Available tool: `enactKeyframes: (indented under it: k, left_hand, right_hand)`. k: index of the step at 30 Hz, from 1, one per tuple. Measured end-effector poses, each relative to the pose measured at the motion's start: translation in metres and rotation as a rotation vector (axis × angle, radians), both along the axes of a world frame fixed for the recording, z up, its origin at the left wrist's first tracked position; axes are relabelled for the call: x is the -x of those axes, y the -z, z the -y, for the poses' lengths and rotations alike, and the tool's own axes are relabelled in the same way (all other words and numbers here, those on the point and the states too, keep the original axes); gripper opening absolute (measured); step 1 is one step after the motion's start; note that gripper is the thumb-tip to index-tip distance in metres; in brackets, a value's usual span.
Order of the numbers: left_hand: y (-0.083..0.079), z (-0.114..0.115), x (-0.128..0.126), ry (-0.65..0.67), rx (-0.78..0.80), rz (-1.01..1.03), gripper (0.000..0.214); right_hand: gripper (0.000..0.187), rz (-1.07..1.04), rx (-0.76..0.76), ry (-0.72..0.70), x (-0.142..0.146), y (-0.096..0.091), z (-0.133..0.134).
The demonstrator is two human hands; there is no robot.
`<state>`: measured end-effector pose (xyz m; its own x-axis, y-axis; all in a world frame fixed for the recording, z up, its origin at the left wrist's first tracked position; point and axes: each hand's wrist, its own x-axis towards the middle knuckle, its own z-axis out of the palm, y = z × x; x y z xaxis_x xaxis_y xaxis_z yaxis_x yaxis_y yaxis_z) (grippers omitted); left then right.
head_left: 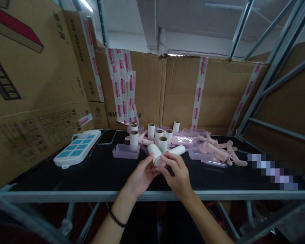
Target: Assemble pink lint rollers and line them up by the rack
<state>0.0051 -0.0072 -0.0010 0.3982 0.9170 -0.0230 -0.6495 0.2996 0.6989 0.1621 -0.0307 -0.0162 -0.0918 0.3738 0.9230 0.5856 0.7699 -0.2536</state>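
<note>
Both my hands hold one white paper roll [155,154] just above the black table [96,173] near its front edge. My left hand [141,175] cups the roll from below and the left, fingers curled round it. My right hand [177,173] pinches the roll's near end from the right. Behind the hands stand several upright white rolls with cardboard cores [162,142], and one roll lies on its side [177,149]. Pink roller handles [223,152] lie in a heap to the right.
Clear pink plastic covers [125,151] lie among the rolls. A white and blue power strip [77,148] and a dark phone [107,137] lie at the left. Cardboard boxes [40,84] wall in the left and back. A metal shelf frame [269,78] rises on the right.
</note>
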Motion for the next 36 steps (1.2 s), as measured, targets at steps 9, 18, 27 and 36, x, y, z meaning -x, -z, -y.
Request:
enactKeyframes:
  k: [9,18,27,36]
  left_hand:
    - [-0.003,0.005,0.001,0.045,-0.011,-0.009,0.023]
    - [0.002,0.008,0.001,0.077,-0.081,-0.063,0.027]
    - [-0.003,0.012,0.001,0.042,-0.125,-0.078,0.027]
    - [-0.004,0.015,-0.002,-0.141,-0.184,-0.089,0.048]
  right_hand:
    - [0.036,-0.056,0.035,-0.116,-0.004,-0.002,0.002]
    - [0.022,-0.115,0.068,-0.198,-0.008,-0.003,0.005]
    - [0.046,-0.071,0.084,-0.151,-0.007,0.001,0.003]
    - [0.023,-0.006,0.159,0.002,-0.005,0.0,-0.004]
